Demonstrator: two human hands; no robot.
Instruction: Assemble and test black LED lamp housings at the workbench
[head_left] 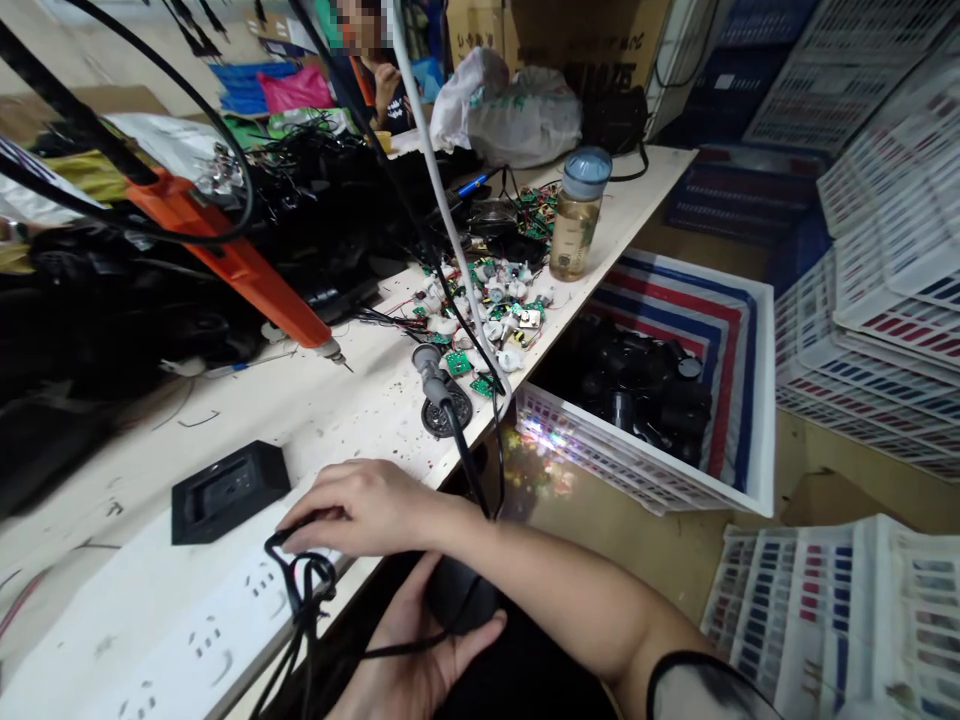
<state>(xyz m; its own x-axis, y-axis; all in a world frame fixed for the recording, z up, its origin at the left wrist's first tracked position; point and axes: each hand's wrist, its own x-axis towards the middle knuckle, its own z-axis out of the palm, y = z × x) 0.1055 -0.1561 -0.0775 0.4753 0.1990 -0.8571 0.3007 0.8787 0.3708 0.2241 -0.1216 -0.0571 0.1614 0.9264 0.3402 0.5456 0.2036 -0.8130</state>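
Observation:
My right hand [367, 508] reaches over the table's front edge, its thumb and fingers pinched on a black cord [309, 578] beside the white power strip [191, 635]. The cord is looped and bundled there; whether a plug is under the fingertips is hidden. Lower down, my left hand [420, 650] cups a black rounded device [459, 592] just off the table's edge. A thin black cable runs across that palm, and my right forearm covers part of the device. A black rectangular block with a recess [230, 490] lies left of my right hand.
An orange electric screwdriver [232, 265] hangs above the table. A grey-handled tool [431, 375] rests on a round black dish. Green circuit boards [457, 362] and small motors pile near a bottle [577, 225]. A white crate [645, 480] holds black parts; another person [386, 85] sits beyond.

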